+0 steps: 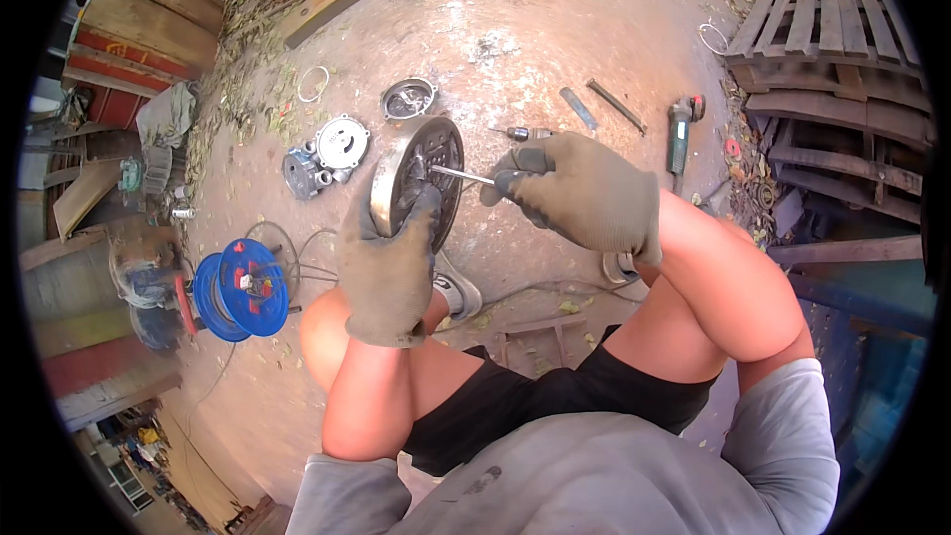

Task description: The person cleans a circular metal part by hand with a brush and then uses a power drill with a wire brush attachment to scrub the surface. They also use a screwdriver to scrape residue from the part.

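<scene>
My left hand (pixel 386 272), in a brown work glove with dark fingertips, grips a round metal housing (pixel 388 183) by its lower edge. The housing is tilted up on its side, its hollow, dark inside turned toward the right. My right hand (pixel 589 193), gloved the same way, is closed around a slim screwdriver-like tool (pixel 466 175). Its bright shaft points left, and the tip reaches inside the housing; the handle is hidden in the glove. Just beyond lie a smaller round metal cover (pixel 409 97), a pale ring-shaped casting (pixel 343 142) and a grey metal part (pixel 301 174).
On the ground to the right are a drill-like tool (pixel 522 133), a flat metal strip (pixel 579 108), a long bolt (pixel 616 105) and a green angle grinder (pixel 679 139). Stacked pallets (pixel 822 69) stand at right. A blue cable reel (pixel 253 287) sits at left, its cable trailing nearby.
</scene>
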The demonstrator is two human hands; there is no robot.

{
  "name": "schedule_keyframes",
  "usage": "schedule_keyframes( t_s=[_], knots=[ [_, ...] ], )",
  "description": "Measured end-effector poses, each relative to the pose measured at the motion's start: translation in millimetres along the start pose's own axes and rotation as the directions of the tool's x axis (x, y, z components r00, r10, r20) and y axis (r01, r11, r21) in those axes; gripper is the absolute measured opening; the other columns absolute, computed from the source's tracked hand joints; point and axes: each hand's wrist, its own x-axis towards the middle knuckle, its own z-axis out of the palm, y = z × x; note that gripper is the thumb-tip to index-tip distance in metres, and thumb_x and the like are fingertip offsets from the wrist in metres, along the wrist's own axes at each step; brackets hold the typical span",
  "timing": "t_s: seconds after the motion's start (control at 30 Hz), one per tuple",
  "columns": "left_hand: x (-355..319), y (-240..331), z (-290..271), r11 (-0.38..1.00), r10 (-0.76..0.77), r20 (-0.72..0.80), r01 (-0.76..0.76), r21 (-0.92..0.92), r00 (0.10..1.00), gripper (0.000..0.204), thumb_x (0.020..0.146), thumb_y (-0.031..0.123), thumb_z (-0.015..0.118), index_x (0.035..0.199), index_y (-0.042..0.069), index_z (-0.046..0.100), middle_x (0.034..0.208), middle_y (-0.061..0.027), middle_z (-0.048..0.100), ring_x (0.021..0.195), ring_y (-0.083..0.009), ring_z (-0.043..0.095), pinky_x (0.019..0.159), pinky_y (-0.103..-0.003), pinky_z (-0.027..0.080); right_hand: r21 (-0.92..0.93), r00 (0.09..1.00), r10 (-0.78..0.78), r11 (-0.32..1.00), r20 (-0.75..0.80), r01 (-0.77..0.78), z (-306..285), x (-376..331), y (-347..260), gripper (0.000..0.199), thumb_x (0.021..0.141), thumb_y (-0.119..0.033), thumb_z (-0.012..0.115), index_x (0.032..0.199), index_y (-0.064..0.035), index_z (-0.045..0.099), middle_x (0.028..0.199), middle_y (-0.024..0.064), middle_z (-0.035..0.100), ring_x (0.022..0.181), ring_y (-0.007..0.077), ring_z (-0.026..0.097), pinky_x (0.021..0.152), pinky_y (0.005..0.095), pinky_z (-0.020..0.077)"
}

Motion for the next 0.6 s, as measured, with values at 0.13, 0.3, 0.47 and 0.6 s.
schedule_keyframes(
  t_s=[0.13,0.3,0.47,0.6],
  knots=[
    [-2.0,3.2,-6.6,0.991,0.026,-0.011,-0.024,0.129,1.0,0.068,0.096,0.006,0.08,0.157,-0.008,0.053,0.129,-0.019,0.076,0.111,-0.0173,0.075,0.093,-0.032,0.062,-0.12,0.993,-0.035,0.992,-0.109,0.022,10.9,-1.8,-5.2,0.027,0.098,-0.019,0.066,0.118,-0.0094,0.081,0.074,0.0082,0.065,0.069,0.0162,0.065,0.068,0.0396,0.0543],
    [2.7,-1.6,-2.0,0.995,0.009,0.04,-0.013,0.096,0.999,0.069,0.097,0.006,0.079,0.159,-0.008,0.051,0.127,-0.0195,0.077,0.111,-0.0173,0.075,0.092,-0.031,0.062,-0.638,0.921,-0.349,0.753,-0.176,0.163,29.3,-6.7,13.2,0.032,0.098,-0.018,0.066,0.126,-0.0116,0.08,0.078,0.011,0.07,0.072,0.0181,0.067,0.07,0.0423,0.056],
    [11.7,-21.1,-4.5,0.98,0.058,0.048,-0.066,0.187,0.997,0.053,0.096,0.01,0.079,0.145,-0.005,0.065,0.121,-0.0131,0.078,0.104,-0.0166,0.074,0.09,-0.032,0.06,0.145,0.975,0.218,0.964,0.038,-0.221,11.7,2.7,9.6,0.036,0.101,-0.019,0.063,0.133,-0.0059,0.075,0.088,0.0104,0.076,0.074,0.0181,0.07,0.071,0.0386,0.0579],
    [22.6,-10.6,-2.8,0.985,-0.019,0.047,0.011,0.173,0.999,0.046,0.097,0.009,0.078,0.14,-0.003,0.071,0.12,-0.0105,0.078,0.101,-0.0171,0.074,0.089,-0.032,0.06,0.371,0.98,0.195,0.914,-0.048,-0.164,3.7,-12.0,12.2,0.035,0.104,-0.025,0.066,0.128,-0.0013,0.075,0.088,0.0103,0.078,0.076,0.0171,0.074,0.073,0.0348,0.0592]
  ],
)
